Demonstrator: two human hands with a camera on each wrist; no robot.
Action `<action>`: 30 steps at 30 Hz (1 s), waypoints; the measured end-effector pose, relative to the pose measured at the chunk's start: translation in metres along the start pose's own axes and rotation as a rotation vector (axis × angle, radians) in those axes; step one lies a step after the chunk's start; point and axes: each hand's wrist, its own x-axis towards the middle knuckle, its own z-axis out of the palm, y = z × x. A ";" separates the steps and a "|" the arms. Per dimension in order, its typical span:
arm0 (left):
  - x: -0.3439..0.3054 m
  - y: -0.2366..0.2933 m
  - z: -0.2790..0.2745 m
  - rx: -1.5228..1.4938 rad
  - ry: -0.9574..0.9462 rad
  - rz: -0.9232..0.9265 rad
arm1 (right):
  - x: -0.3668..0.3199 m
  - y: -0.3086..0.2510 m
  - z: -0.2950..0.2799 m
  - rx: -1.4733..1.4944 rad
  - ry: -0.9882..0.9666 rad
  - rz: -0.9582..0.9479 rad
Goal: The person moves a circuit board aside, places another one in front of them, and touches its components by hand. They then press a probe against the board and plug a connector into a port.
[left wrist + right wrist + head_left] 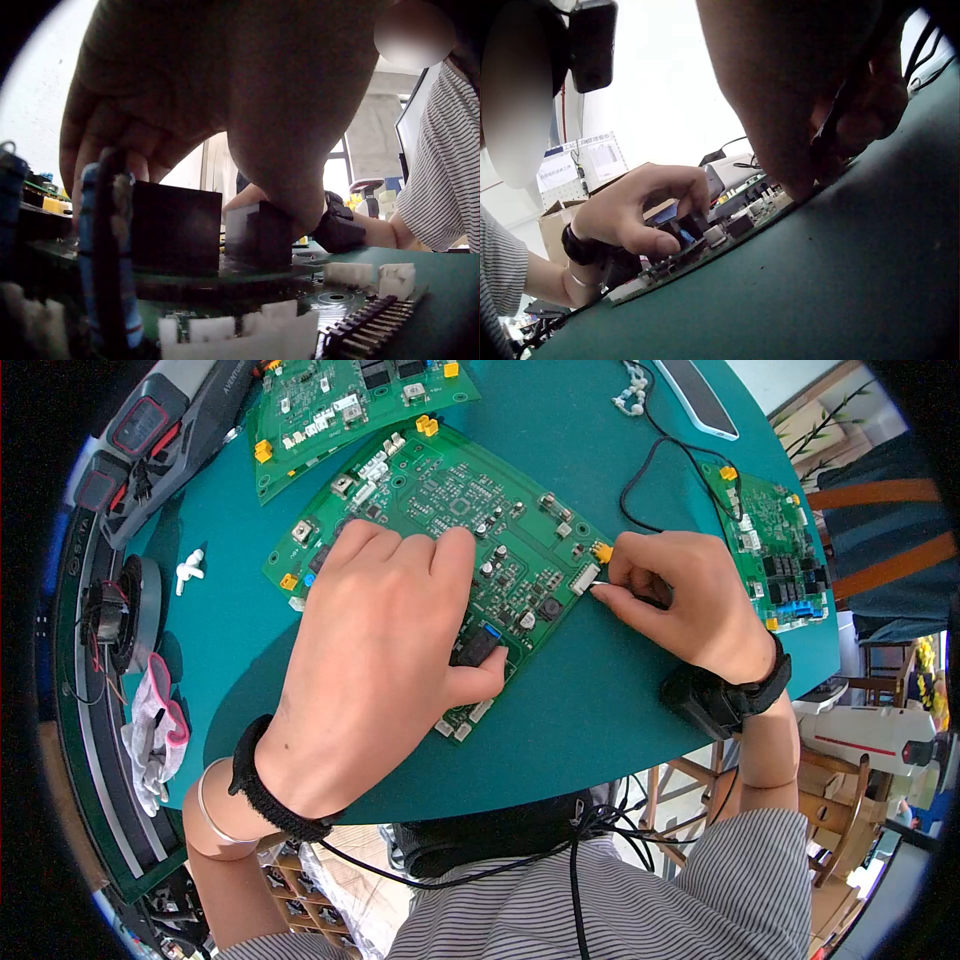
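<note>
A green circuit board [540,545] lies tilted on the table. My left hand [375,660] spans it from above, fingers curled over its left part and thumb against a black block [476,646]. Black blocks [176,229] stand under the left palm [217,82] in the left wrist view. At the board's right edge, my right hand [690,605] pinches a thin dark object [826,127] with thumb and fingers, close to a white connector [584,579]. The fingers hide most of that object, and whether it touches the connector I cannot tell.
Other green boards lie at the upper left [330,420] and right [765,550]. A phone [697,396] and black cable [650,455] are at the top right. White earphones [189,568], a glove [155,735] and a dark case [140,425] are at the left.
</note>
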 end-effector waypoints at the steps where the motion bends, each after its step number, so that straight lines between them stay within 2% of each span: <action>1: 0.000 0.000 0.000 0.001 0.000 0.000 | 0.000 0.000 0.000 -0.003 0.007 -0.013; 17: 0.001 0.001 -0.001 0.000 -0.009 -0.010 | 0.000 -0.001 0.000 0.009 0.016 0.012; 23: -0.001 0.006 -0.002 0.039 -0.006 -0.061 | 0.001 -0.002 -0.001 0.059 -0.043 0.088; 30: -0.009 0.013 -0.012 0.081 -0.049 -0.138 | -0.003 -0.004 0.000 0.001 -0.029 0.032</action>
